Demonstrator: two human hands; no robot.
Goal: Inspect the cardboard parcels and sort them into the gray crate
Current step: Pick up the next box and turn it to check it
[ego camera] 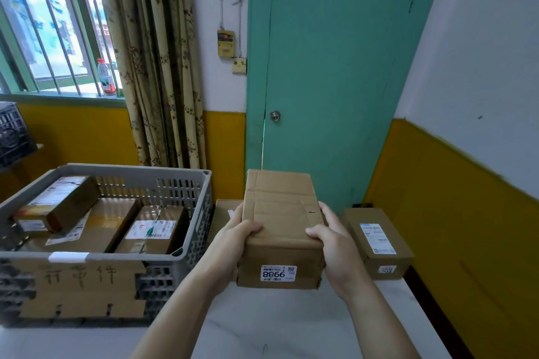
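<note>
Room: white walls w/ yellow lower band, teal door [329, 73] straight ahead, barred window [43, 23] upper left w/ patterned curtain [157, 52] beside it.
Sill: plastic bottle [106, 77], red cap, upright behind bars.
Tabletop [262, 320]: white, marbled, carries crate and loose parcels.
Gray crate [186, 213]: left of center on tabletop, perforated walls, cardboard sign [81, 285] w/ handwritten characters on near wall, white tape strip on near rim.
Crate contents: three parcels seen; labelled parcel [154, 230] at right flat on bottom, larger flat parcel [102, 224] in middle, long parcel [58, 201] at left, tilted, lying atop others.
Held parcel [281, 227]: cardboard, lifted above tabletop just right of crate, long axis pointing away from camera, top face creased; white label reading 8866 on near face.
Left hand [233, 245]: grip closed round parcel's left near edge, thumb over top face, fingers hidden under/behind.
Right hand [332, 239]: grip closed round parcel's right near edge, thumb over top, fingers along side.
Parcel at right [379, 242]: on tabletop near wall, white label on top, small sticker on near face, just beside right hand, not touching.
Parcel behind [224, 210]: flat on tabletop between crate and held parcel, mostly hidden.
Far left: dark crate [11, 131], partly cut off.
</note>
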